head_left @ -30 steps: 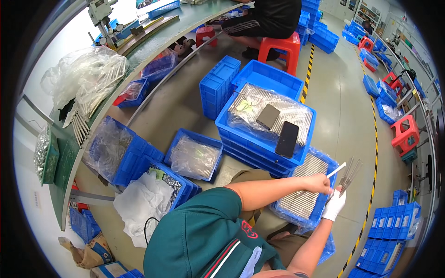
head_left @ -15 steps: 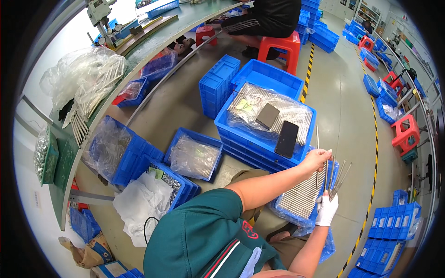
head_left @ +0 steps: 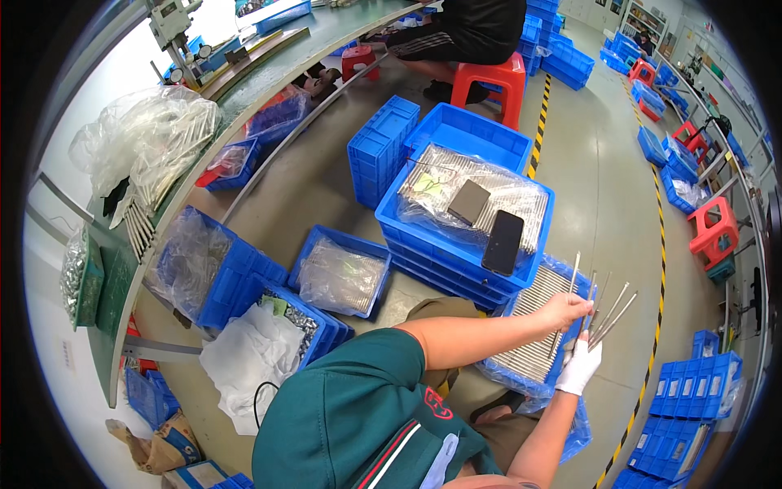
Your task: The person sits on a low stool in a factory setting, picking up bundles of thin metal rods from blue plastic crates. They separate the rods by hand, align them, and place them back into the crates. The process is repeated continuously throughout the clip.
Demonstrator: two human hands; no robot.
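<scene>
My bare left hand (head_left: 568, 311) is closed in a pinch on a thin metal rod (head_left: 575, 273), which slants upright past the fingertips. Just below and to the right, my right hand (head_left: 580, 367), in a white glove, grips the lower ends of several metal rods (head_left: 612, 314) that fan out upward. Beneath both hands lies a blue crate (head_left: 505, 376) lined with blue plastic, filled with neat rows of similar rods (head_left: 521, 359). My left forearm crosses over part of this crate and hides some of the rods.
Ahead stands a stack of blue crates (head_left: 444, 265), topped by bagged rods, a dark flat box (head_left: 469, 202) and a black phone (head_left: 503, 243). More crates (head_left: 326, 285) sit to my left, below a green bench (head_left: 102, 359). A person (head_left: 481, 33) sits on a red stool (head_left: 513, 94).
Both hands have shifted slightly right. The rod in my left hand now tilts more, and the rods in my right hand lean further right.
</scene>
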